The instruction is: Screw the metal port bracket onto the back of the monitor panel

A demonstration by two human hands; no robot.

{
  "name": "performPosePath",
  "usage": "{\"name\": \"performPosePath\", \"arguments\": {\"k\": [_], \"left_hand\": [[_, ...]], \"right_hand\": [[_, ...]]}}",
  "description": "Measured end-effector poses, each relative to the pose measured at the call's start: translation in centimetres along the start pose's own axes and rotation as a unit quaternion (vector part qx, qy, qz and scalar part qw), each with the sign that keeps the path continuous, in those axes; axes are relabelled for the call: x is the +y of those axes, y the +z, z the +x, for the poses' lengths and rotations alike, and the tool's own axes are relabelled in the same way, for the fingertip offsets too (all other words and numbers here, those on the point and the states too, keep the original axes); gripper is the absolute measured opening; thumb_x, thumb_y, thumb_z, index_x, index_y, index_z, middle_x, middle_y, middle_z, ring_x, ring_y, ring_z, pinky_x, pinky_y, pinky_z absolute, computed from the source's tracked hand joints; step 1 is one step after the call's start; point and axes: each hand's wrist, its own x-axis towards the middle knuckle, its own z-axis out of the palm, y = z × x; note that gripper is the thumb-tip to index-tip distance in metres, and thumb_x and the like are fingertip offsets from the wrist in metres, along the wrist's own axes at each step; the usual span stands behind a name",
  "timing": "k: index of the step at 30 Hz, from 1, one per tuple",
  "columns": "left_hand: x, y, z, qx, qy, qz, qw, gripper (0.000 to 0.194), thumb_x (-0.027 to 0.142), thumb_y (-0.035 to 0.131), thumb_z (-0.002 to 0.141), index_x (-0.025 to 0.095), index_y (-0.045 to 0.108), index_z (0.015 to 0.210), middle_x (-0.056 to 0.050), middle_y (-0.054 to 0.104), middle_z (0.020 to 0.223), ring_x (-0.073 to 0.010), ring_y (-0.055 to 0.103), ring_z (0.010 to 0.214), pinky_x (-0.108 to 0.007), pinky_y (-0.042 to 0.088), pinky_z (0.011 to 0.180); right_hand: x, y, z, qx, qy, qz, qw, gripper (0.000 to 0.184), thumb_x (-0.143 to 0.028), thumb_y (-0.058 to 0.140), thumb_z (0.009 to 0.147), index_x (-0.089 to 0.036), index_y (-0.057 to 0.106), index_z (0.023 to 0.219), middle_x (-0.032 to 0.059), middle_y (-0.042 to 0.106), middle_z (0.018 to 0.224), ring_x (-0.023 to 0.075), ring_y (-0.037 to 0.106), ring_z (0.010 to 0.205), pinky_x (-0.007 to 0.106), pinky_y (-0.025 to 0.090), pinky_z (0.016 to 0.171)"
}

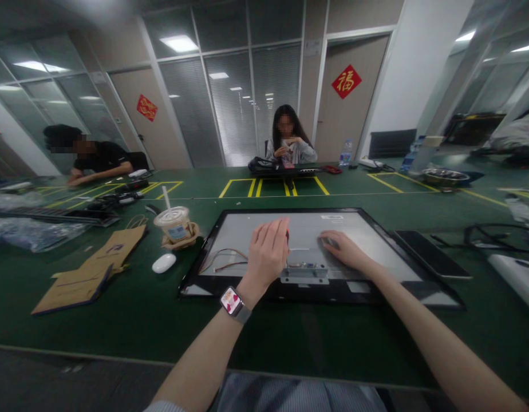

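Observation:
A flat display panel lies back side up in front of me, with a grey metal back, a black frame and a small metal bracket near its front edge. My left hand is closed above the panel, left of the bracket, around a tool with red on its handle. A thin shaft runs right from that hand, so it looks like a screwdriver; the fingers cover most of it. My right hand rests on the panel's grey back, fingers stretched and slightly bent, holding nothing visible. Thin wires lie at the panel's left.
Left of the panel are a lidded drink cup with a straw, a white mouse and a brown paper bag. A dark phone-like slab lies at the right. Two people sit across the green table.

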Motion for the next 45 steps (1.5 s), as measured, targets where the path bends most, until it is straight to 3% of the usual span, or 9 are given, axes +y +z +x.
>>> {"name": "performPosePath", "arguments": {"k": [8,12,17,22,24,28,36,41,45], "left_hand": [[0.4,0.0,-0.1,0.041,0.010,-0.006,0.999,0.029,0.018,0.050,0.100,0.012,0.059,0.126,-0.012,0.063,0.100,-0.0208,0.060,0.085,-0.033,0.048,0.080],[0.9,0.3,-0.4,0.057,-0.087,-0.134,0.985,0.016,0.024,0.054,0.099,0.018,0.063,0.111,-0.007,0.052,0.096,-0.0180,0.055,0.085,-0.030,0.049,0.075],[1.1,0.9,-0.6,0.032,-0.225,-0.307,0.924,0.017,0.022,0.053,0.100,0.021,0.063,0.113,-0.005,0.050,0.098,-0.0167,0.055,0.087,-0.031,0.051,0.081],[1.0,0.9,-0.4,-0.010,-0.336,-0.510,0.792,0.027,0.028,0.043,0.104,0.021,0.055,0.127,-0.008,0.062,0.107,-0.0161,0.064,0.089,-0.028,0.053,0.075],[0.9,0.7,-0.1,-0.013,-0.348,-0.535,0.770,0.024,0.031,0.048,0.102,0.021,0.062,0.119,-0.008,0.063,0.108,-0.0168,0.064,0.093,-0.028,0.053,0.078],[0.6,0.3,0.5,0.029,-0.349,-0.511,0.785,0.015,0.031,0.071,0.088,0.019,0.071,0.098,-0.004,0.059,0.098,-0.0142,0.060,0.084,-0.026,0.053,0.076],[0.7,0.0,0.5,-0.022,-0.381,-0.579,0.721,0.027,0.036,0.049,0.101,0.020,0.068,0.111,-0.006,0.068,0.093,-0.0157,0.066,0.082,-0.031,0.054,0.083],[0.8,0.2,0.6,0.013,-0.359,-0.528,0.770,0.014,0.031,0.071,0.088,0.020,0.073,0.096,-0.004,0.061,0.097,-0.0139,0.061,0.083,-0.024,0.052,0.073],[0.2,0.2,0.5,-0.009,-0.367,-0.522,0.770,0.018,0.030,0.059,0.096,0.020,0.071,0.104,-0.004,0.062,0.093,-0.0132,0.061,0.079,-0.026,0.052,0.075]], "right_hand": [[0.2,0.2,0.0,0.008,0.003,-0.013,1.000,0.027,-0.023,0.056,0.088,-0.024,0.073,0.110,0.0105,0.073,0.121,0.0308,0.065,0.117,0.053,0.047,0.107],[-0.1,0.0,0.0,-0.001,0.008,-0.016,1.000,0.027,-0.024,0.056,0.090,-0.023,0.073,0.111,0.0117,0.072,0.123,0.0311,0.065,0.118,0.053,0.047,0.107],[-0.4,-0.2,0.0,-0.002,0.007,-0.014,1.000,0.027,-0.022,0.055,0.090,-0.024,0.073,0.110,0.0107,0.073,0.122,0.0309,0.065,0.118,0.053,0.046,0.108],[-0.3,-0.2,0.0,-0.004,0.010,-0.018,1.000,0.028,-0.022,0.055,0.090,-0.023,0.072,0.112,0.0122,0.072,0.123,0.0314,0.065,0.118,0.054,0.046,0.107],[-0.4,-0.2,0.0,-0.007,0.010,-0.019,1.000,0.028,-0.022,0.054,0.090,-0.021,0.072,0.112,0.0134,0.072,0.124,0.0316,0.065,0.118,0.055,0.047,0.107],[-0.5,-0.3,0.0,-0.009,0.004,-0.016,1.000,0.027,-0.022,0.054,0.090,-0.023,0.072,0.111,0.0122,0.072,0.122,0.0307,0.065,0.118,0.054,0.047,0.107],[-0.5,-0.3,-0.1,-0.009,0.012,-0.012,1.000,0.028,-0.022,0.054,0.091,-0.024,0.072,0.112,0.0115,0.072,0.124,0.0306,0.064,0.119,0.054,0.047,0.107],[-0.3,-0.1,0.0,-0.007,0.010,-0.015,1.000,0.028,-0.023,0.054,0.091,-0.023,0.072,0.112,0.0120,0.072,0.124,0.0306,0.064,0.119,0.053,0.046,0.108],[-0.6,-0.2,0.0,-0.010,0.009,-0.018,1.000,0.028,-0.022,0.054,0.091,-0.023,0.071,0.112,0.0122,0.072,0.124,0.0307,0.064,0.119,0.053,0.046,0.108]]}}
